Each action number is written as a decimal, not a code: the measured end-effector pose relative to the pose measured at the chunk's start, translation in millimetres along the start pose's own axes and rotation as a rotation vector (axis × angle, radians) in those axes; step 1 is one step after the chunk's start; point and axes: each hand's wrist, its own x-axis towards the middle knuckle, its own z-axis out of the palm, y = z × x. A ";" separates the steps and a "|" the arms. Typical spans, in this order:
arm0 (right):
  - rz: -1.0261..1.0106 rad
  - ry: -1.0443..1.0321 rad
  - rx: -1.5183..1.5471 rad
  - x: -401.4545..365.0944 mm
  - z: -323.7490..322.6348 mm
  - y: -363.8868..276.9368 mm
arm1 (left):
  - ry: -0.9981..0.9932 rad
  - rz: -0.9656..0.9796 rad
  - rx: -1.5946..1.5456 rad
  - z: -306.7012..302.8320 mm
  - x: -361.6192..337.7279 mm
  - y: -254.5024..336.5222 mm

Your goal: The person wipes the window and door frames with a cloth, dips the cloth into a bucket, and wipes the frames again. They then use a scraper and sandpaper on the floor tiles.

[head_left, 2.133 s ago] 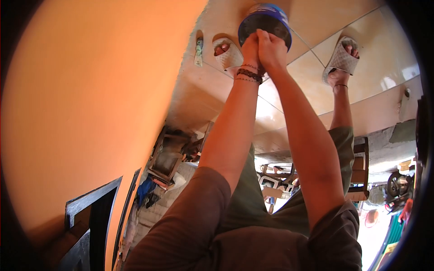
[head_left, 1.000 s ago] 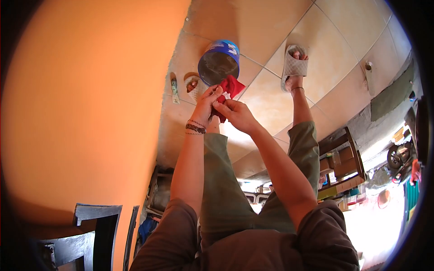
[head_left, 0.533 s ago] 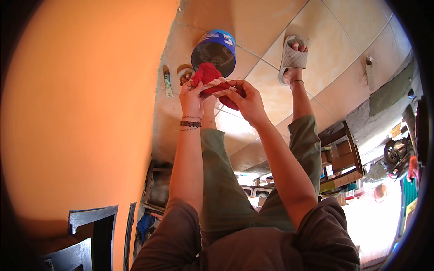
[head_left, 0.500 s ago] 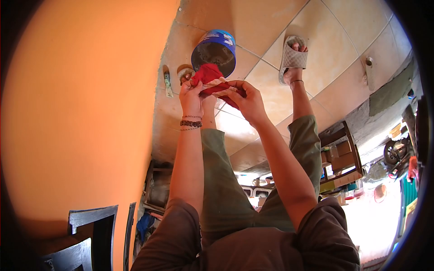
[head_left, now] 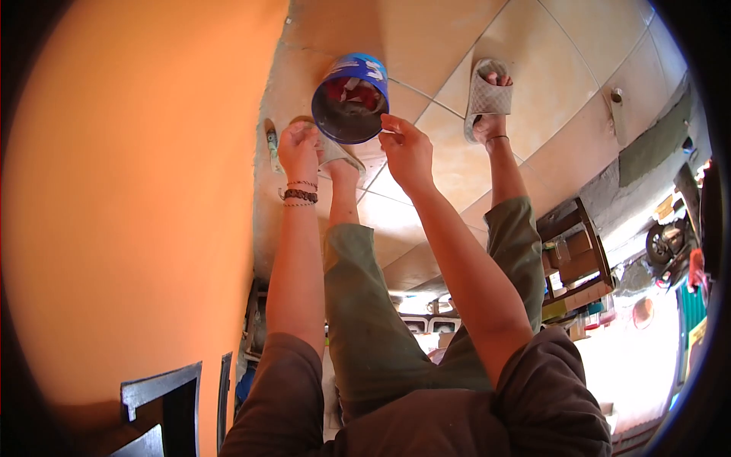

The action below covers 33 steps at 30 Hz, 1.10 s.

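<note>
A red cloth (head_left: 364, 94) with pale parts lies inside the blue bucket (head_left: 375, 67), its mouth turned toward me and its inside grey. My right hand (head_left: 410, 156) is beside the bucket's rim, holding nothing, thumb and fingers bent with a gap between them. Left of the bucket, my left hand (head_left: 299, 148) is raised with loosely curled fingers and nothing visible in them. It overlaps the sandal on my left foot (head_left: 339, 156) in this view. A dark braided bracelet (head_left: 300, 196) circles the left wrist.
An orange wall (head_left: 152, 190) rises close on my left. A small narrow item (head_left: 272, 145) lies on the tiled floor (head_left: 434, 46) near it. My other foot wears a patterned sandal (head_left: 487, 99). A wooden shelf (head_left: 575, 255) with boxes stands at the right.
The red cloth has left my hands and is now in the bucket. Both hands have moved apart, the left one toward the wall and slightly down.
</note>
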 end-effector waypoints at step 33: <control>0.097 0.332 0.441 -14.2 -341.6 81.9 | -0.558 0.187 0.304 162.8 -200.1 25.9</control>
